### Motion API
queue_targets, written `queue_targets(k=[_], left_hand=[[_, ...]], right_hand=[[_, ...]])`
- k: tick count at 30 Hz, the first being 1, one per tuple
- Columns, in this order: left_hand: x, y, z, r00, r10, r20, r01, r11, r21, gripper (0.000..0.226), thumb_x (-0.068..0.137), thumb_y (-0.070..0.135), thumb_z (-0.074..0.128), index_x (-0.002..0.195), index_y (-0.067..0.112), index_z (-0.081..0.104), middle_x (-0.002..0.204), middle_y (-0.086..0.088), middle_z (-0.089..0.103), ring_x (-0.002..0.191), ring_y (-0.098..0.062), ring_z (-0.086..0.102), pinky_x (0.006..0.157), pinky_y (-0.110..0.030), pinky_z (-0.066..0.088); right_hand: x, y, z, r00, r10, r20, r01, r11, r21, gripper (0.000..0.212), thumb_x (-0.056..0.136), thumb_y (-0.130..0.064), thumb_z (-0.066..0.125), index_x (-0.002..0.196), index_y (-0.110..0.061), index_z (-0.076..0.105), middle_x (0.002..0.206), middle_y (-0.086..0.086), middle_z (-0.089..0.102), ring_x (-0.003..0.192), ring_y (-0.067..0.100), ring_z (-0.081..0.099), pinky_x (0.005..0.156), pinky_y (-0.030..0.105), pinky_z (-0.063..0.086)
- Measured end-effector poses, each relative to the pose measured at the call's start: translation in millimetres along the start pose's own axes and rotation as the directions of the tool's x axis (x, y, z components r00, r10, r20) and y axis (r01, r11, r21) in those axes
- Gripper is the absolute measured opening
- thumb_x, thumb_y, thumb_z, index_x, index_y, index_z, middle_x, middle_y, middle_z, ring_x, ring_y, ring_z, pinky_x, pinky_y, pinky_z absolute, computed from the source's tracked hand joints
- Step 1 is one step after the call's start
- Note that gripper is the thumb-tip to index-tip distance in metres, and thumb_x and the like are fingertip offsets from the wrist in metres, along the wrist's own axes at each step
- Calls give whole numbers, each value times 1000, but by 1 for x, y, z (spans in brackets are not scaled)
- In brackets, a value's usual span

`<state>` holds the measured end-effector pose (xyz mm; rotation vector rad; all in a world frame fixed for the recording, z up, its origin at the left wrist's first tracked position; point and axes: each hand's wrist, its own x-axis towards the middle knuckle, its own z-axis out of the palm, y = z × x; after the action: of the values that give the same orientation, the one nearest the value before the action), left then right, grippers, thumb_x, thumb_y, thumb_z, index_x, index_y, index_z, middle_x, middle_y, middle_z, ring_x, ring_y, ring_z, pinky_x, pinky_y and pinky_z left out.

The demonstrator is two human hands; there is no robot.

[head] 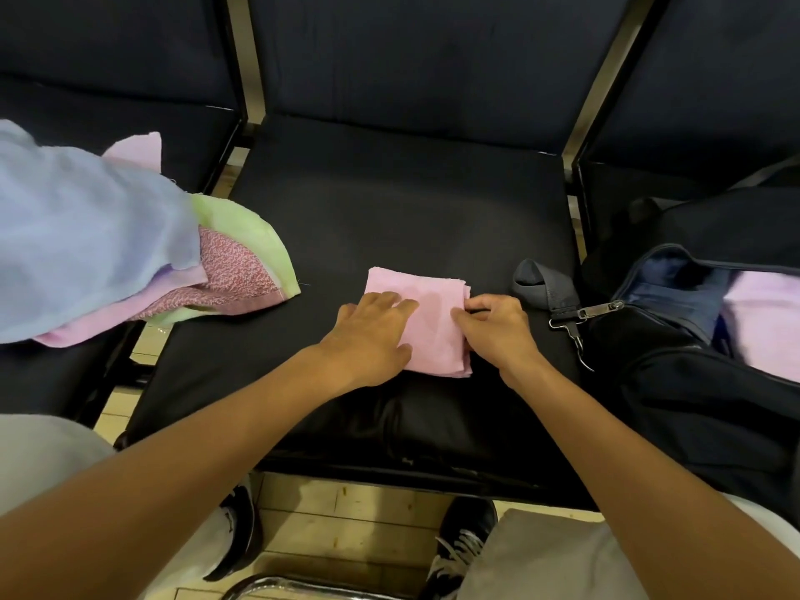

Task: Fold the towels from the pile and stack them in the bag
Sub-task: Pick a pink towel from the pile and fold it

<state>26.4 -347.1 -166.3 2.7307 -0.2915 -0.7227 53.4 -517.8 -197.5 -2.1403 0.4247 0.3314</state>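
A small pink terry towel, already folded into a compact rectangle, lies on the black padded chair seat in the middle, between the pile of loose pastel towels on the left-hand seat and the open dark duffel bag on the right. The left hand presses flat on its left half, fingers straight; the right hand pinches the right edge with curled fingers. The folding step looks nearly finished. Next, the bundle probably needs lifting whole and carrying right into the bag, beside the pale towel already inside. Its long axis runs away from the person, tilted slightly left at the far end.
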Motion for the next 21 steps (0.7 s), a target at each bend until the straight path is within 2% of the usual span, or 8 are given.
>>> queue_targets(k=[4, 9, 13, 15, 18, 21], left_hand=[[0, -1, 0, 1000, 2, 22, -2, 1000, -2, 62, 98, 30, 49, 152, 23, 20, 159, -3, 18, 146, -23, 14, 117, -46, 17], [-1, -1, 0, 999, 7, 46, -7, 1000, 6, 61, 98, 30, 49, 152, 23, 21, 159, -3, 16, 147, -23, 11, 117, -45, 16], [-2, -1, 2, 999, 14, 51, -15, 1000, 2, 61, 98, 30, 49, 152, 23, 21, 159, -3, 15, 147, -22, 10, 117, -45, 16], [-2, 0, 2, 998, 17, 54, -17, 1000, 0, 61, 98, 30, 48, 152, 23, 20, 160, -3, 14, 147, -22, 9, 117, -45, 16], [-2, 0, 2, 998, 25, 55, -25, 1000, -10, 60, 98, 30, 49, 152, 24, 21, 160, -3, 13, 148, -22, 8, 117, -45, 17], [-1, 0, 1, 998, 26, 59, -24, 999, -44, 60, 98, 30, 50, 151, 26, 22, 160, -1, 13, 148, -21, 8, 117, -46, 17]], right_hand=[[0, -1, -1, 1000, 16, -8, -16, 1000, -24, 17, 87, -13, 63, 71, -17, 68, 75, -2, 68, 79, 21, 68, 75, 38, 59], [0, -2, -1, 999, 35, -26, -36, 998, -49, 18, 85, -12, 59, 79, 2, 68, 77, 12, 68, 72, 24, 61, 64, 35, 53], [0, -2, -2, 999, 21, -35, -24, 998, -63, 18, 86, -13, 58, 69, -8, 62, 70, 2, 61, 68, 17, 56, 57, 27, 45], [0, -2, -4, 999, 10, -34, -13, 997, -74, 19, 86, -12, 58, 68, -11, 60, 72, 0, 61, 71, 17, 57, 59, 28, 46], [1, -2, -5, 1000, 5, -31, -8, 996, -85, 19, 88, -10, 58, 69, -14, 59, 76, 1, 62, 82, 22, 62, 73, 35, 53], [4, 2, -6, 998, -38, -50, 32, 994, -106, 2, 87, -14, 61, 86, -14, 60, 90, 7, 67, 85, 23, 64, 76, 37, 56]])
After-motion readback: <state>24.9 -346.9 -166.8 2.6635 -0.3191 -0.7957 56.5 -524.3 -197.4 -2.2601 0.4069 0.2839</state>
